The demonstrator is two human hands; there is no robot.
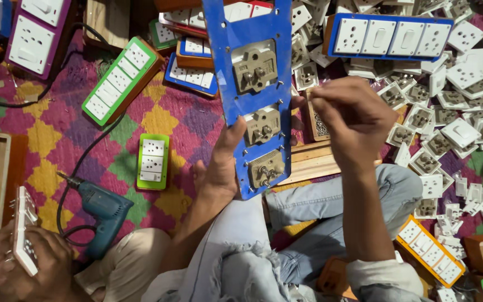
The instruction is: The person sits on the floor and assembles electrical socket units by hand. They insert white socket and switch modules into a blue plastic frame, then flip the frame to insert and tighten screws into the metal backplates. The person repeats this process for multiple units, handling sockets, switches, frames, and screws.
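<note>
Blue plate [246, 22] – beige sockets [254, 68]; teal drill [103, 211]; rug [62, 140] – pink, yellow, green diamonds.

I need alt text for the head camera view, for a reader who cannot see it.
A seated person's left hand holds up a blue panel fitted with three socket modules, backs showing, while the right hand pinches at its right edge. Around them on a patterned rug lie loose white sockets, finished switchboards and a blue drill.

Both forearms bare. Left hand [219, 170] and right hand [349, 114] ungloved, no rings visible. Legs in light-blue denim jeans [331, 201], frayed at one edge. Pale rolled sleeve [384, 277] at right elbow.
</note>
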